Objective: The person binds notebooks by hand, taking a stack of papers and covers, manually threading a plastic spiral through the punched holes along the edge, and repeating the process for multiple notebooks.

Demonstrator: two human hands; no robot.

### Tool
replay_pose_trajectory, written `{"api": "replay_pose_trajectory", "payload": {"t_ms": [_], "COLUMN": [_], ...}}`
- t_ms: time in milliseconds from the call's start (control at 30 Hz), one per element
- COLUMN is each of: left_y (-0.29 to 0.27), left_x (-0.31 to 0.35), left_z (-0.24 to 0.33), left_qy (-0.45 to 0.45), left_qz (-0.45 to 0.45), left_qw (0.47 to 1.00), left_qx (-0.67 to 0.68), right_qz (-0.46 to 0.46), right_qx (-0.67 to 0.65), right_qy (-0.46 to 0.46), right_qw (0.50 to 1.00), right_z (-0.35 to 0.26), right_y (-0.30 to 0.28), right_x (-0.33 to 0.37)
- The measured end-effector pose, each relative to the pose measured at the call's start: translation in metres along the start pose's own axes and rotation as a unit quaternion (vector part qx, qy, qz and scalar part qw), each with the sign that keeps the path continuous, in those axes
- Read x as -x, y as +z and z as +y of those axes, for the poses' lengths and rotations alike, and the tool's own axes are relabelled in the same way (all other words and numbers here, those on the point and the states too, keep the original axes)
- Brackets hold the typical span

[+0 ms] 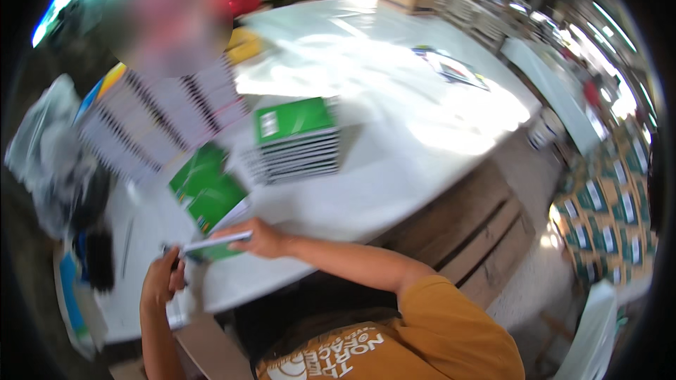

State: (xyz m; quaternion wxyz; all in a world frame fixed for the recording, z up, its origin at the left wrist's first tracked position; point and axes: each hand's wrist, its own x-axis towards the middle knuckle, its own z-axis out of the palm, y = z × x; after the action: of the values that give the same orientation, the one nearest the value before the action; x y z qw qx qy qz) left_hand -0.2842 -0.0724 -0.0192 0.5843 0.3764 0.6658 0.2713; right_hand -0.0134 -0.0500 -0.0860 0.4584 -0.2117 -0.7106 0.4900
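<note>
My right hand (264,238) is closed around a thin notebook (218,241), tilted so that its white edge faces me and a bit of green cover shows below. At the notebook's left end, the fingers of my left hand (163,278) are curled together. Something small and dark shows at those fingertips, too blurred to name. Just beyond my hands lie green notebooks (208,186), loosely overlapping. Farther off to the right stands a neat stack of green spiral notebooks (296,134).
Several rows of spiral-bound notebooks (158,116) stand at the left, near a clear plastic bag (53,148). A black object (98,260) lies by the left table edge. Printed sheets (454,70) rest on the white table (380,169). Wrapped packs (605,211) are piled right; people are beyond.
</note>
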Motion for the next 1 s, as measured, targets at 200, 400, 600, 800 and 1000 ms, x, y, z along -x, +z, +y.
{"api": "replay_pose_trajectory", "payload": {"t_ms": [200, 400, 600, 800, 1000], "left_y": [0.015, 0.013, 0.014, 0.017, 0.044], "left_x": [0.013, 0.017, 0.016, 0.027, 0.07], "left_z": [-0.003, -0.003, -0.003, -0.005, 0.026], "left_qy": [-0.036, -0.034, -0.036, 0.274, 0.3], "left_qz": [-0.102, -0.103, -0.058, -0.007, 0.026], "left_qw": [0.992, 0.992, 0.992, 0.956, 0.806], "left_qx": [0.07, 0.063, 0.101, -0.106, -0.509], "right_qz": [-0.007, -0.01, -0.018, 0.01, -0.024], "right_qx": [-0.018, -0.018, -0.002, -0.011, -0.009], "right_qy": [0.024, 0.028, -0.01, -0.046, 0.017], "right_qw": [1.0, 0.999, 1.0, 0.999, 1.0], "right_z": [-0.027, -0.025, -0.023, -0.012, -0.03], "right_y": [-0.004, -0.003, -0.001, 0.006, 0.004], "right_x": [0.023, 0.02, 0.021, 0.021, 0.023]}}
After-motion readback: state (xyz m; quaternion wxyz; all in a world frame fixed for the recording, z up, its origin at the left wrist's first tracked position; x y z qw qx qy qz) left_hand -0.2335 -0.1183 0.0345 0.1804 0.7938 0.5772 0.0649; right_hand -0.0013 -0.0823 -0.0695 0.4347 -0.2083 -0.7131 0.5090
